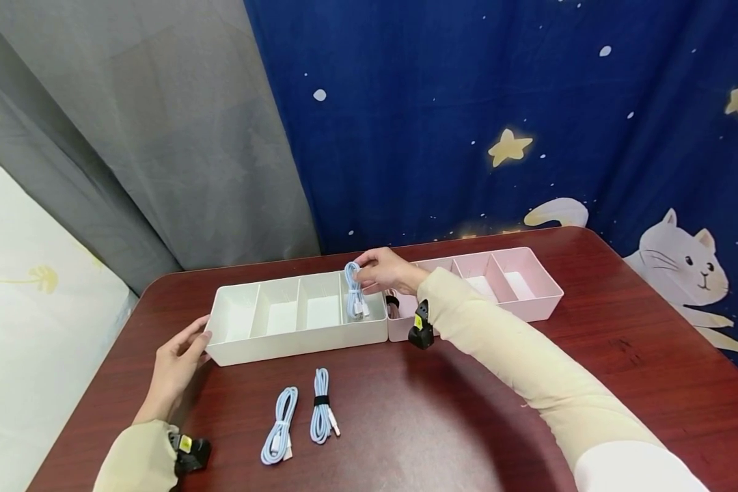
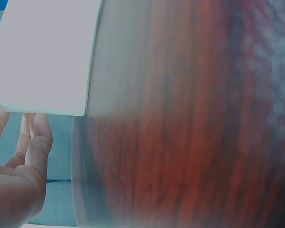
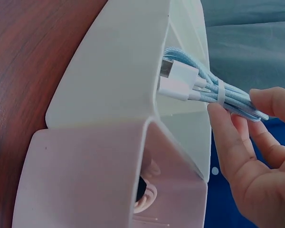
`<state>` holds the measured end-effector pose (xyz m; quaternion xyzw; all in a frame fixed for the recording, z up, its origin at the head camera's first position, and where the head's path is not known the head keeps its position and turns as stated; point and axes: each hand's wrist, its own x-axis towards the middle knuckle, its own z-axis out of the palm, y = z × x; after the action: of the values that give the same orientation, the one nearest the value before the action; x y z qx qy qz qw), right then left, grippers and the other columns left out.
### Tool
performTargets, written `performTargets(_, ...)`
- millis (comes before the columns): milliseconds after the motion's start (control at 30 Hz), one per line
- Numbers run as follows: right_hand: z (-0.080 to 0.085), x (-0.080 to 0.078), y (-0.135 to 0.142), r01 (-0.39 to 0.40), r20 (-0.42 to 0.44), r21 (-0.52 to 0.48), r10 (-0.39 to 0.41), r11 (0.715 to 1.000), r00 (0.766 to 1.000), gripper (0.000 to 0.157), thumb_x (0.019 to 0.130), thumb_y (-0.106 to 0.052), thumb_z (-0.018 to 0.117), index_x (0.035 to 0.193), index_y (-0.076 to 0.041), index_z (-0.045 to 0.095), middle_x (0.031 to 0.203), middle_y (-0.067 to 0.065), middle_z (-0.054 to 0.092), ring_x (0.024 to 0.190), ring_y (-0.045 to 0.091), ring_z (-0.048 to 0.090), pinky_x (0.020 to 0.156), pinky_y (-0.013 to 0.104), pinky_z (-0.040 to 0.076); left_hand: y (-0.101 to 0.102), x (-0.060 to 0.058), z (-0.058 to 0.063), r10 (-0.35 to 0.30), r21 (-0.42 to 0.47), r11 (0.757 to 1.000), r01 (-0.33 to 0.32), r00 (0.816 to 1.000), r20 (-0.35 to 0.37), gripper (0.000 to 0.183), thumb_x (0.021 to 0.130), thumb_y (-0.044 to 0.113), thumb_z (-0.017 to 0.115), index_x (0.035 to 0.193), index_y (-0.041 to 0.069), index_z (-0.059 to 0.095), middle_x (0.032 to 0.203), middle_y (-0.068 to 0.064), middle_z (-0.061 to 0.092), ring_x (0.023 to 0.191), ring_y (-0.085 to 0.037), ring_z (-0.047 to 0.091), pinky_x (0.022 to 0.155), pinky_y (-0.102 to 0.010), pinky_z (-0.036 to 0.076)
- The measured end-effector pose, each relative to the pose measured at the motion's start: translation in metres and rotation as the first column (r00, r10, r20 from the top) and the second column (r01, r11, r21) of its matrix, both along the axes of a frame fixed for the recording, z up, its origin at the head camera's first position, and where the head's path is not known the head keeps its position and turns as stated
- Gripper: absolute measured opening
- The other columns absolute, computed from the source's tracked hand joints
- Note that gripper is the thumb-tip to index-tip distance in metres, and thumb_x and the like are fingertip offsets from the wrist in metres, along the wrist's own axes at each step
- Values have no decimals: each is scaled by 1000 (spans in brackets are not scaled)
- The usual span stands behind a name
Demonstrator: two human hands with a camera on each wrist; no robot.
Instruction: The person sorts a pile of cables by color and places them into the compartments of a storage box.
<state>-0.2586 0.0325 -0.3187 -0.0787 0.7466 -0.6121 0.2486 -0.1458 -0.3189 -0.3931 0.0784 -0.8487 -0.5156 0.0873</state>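
Note:
My right hand (image 1: 386,270) pinches a coiled light-blue USB charging cable (image 1: 353,290) over the right-end compartment of the white divided box (image 1: 301,339). Seen from the right wrist, a white tie (image 3: 221,91) goes round the coil, and its white plugs (image 3: 175,88) point down into that compartment. At the box's left end, my left hand (image 1: 175,359) touches the outer wall with fingertips and thumb. Two more blue cables lie in front of the box: one coiled cable (image 1: 279,425) with a pale tie, another cable (image 1: 322,406) with a black strap.
A pink divided box (image 1: 531,309) stands end to end with the white one, partly behind my right forearm. In its left compartment sits a pinkish cable (image 3: 147,202) with a black strap. Both boxes are near the back edge of the dark red table (image 1: 369,458); curtains hang behind.

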Motion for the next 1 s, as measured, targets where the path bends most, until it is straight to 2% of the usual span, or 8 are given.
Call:
performTargets(167, -2, 2, -5, 12, -14, 36, -12, 999, 1000, 30, 82, 4, 56, 112, 6, 51, 93, 14, 54, 77, 21, 59, 70, 33, 51, 0, 0, 0, -1, 6, 1000, 1, 1000, -1, 48, 90, 33, 49, 132, 10, 44, 85, 15, 54, 77, 6, 53, 64, -13, 47)
performTargets(400, -7, 4, -12, 73, -30, 80, -71, 994, 997, 30, 81, 5, 57, 110, 5, 52, 89, 14, 55, 76, 19, 58, 68, 31, 52, 0, -1, 0, 6, 28, 1000, -6, 1000, 3, 47, 90, 33, 51, 131, 12, 44, 84, 16, 54, 76, 6, 54, 64, -13, 47)
performTargets(667, -7, 9, -14, 48, -43, 155, -42, 987, 998, 29, 80, 2, 60, 108, 3, 53, 92, 15, 53, 79, 20, 58, 70, 31, 51, 1, -1, 1, 10, 24, 1000, -10, 1000, 11, 48, 90, 34, 50, 132, 12, 44, 85, 15, 54, 76, 5, 54, 64, -14, 48)
performTargets(1000, -14, 10, -16, 21, -101, 187, -2, 982, 995, 29, 78, 3, 62, 106, 6, 53, 86, 13, 53, 75, 17, 53, 68, 29, 52, 0, -1, 1, 5, 32, 999, -5, 1000, 15, 49, 90, 33, 50, 133, 11, 42, 84, 16, 53, 76, 6, 53, 64, -13, 47)
